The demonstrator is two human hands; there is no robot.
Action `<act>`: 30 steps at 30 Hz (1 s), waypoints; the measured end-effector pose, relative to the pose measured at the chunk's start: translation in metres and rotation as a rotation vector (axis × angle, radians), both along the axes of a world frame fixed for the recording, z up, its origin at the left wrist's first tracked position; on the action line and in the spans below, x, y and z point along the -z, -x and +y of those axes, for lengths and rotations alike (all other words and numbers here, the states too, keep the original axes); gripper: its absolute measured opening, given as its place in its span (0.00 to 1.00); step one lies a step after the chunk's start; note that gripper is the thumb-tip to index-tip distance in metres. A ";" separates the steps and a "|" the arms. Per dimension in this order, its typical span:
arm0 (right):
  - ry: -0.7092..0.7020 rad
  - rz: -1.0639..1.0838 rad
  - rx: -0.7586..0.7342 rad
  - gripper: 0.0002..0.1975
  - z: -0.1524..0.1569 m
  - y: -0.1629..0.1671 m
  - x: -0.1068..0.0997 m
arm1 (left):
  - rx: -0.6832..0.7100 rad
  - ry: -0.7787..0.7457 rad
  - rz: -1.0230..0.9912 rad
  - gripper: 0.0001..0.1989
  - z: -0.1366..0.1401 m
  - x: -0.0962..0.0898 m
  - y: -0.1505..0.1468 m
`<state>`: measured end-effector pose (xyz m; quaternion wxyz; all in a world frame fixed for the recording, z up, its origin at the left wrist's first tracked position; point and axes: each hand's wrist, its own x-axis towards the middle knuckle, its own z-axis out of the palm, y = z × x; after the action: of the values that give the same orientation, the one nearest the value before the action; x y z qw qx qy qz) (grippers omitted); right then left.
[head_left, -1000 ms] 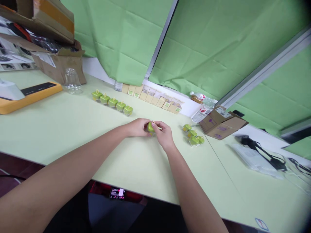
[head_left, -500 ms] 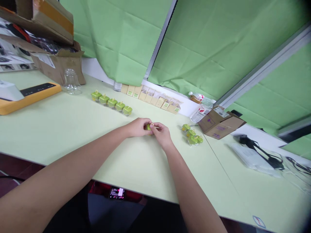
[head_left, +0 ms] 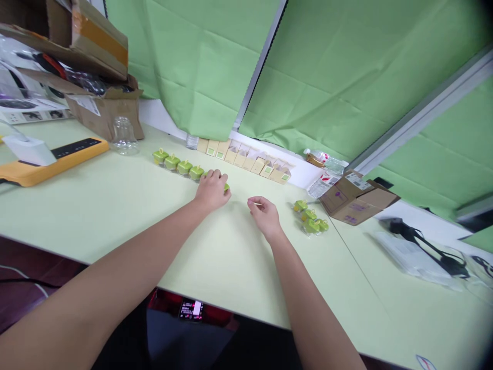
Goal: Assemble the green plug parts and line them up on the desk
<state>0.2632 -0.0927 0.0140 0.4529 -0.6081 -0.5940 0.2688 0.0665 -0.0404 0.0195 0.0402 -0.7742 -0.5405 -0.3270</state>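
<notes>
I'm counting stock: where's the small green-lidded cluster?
In the head view, the green-lidded cluster is right of the right hand, on the table, beside a cardboard box.

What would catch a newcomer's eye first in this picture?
Probably the large green cloth hanging behind the table. Next, the row of green-topped cups left of centre, with the left hand at its right end, and the yellow power strip at far left.

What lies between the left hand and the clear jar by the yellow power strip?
In the head view, a row of green-lidded cups, reaching to the left hand.
</notes>
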 end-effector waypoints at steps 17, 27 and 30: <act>0.036 -0.062 0.012 0.13 -0.004 0.001 -0.008 | -0.030 0.435 0.211 0.18 -0.012 -0.047 0.033; -0.026 -0.138 -0.032 0.11 -0.006 0.005 -0.010 | -0.293 0.422 0.219 0.18 0.006 -0.045 0.165; -0.038 -0.162 -0.042 0.11 -0.007 0.006 -0.011 | -0.416 0.363 0.118 0.20 0.013 -0.035 0.191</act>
<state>0.2575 -0.0998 0.0246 0.4092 -0.6065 -0.6462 0.2170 -0.1241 -0.0270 0.0550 -0.0015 -0.6589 -0.7342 -0.1637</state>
